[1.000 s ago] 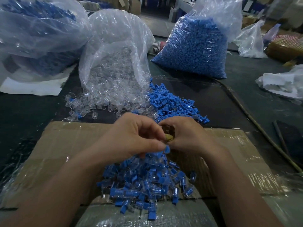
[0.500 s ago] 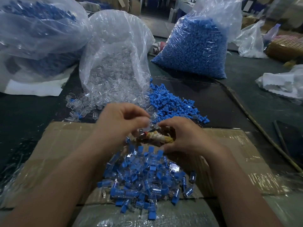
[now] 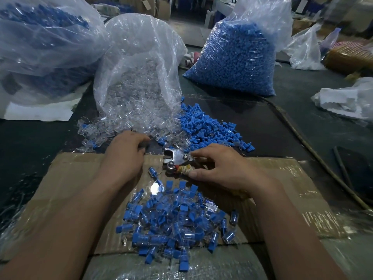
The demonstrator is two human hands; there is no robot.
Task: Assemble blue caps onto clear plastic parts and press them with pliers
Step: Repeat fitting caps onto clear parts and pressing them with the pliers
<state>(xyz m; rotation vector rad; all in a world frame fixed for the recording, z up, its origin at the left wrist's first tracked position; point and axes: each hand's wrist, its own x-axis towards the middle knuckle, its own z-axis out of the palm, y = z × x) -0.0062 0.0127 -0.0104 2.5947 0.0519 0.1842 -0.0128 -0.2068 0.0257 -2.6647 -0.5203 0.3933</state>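
Right hand fingers around pliers; left hand fingers unclear, past cardboard edge

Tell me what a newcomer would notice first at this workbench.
Probably the bulging bag of blue caps at the back right and the open bag of clear plastic parts spilling out mid-table. Nearer, a heap of assembled blue-and-clear pieces lies on the cardboard. Between them the right hand grips the pliers, while the left hand rests at the edge of the spilled clear parts.

Right hand grips pliers near left hand.
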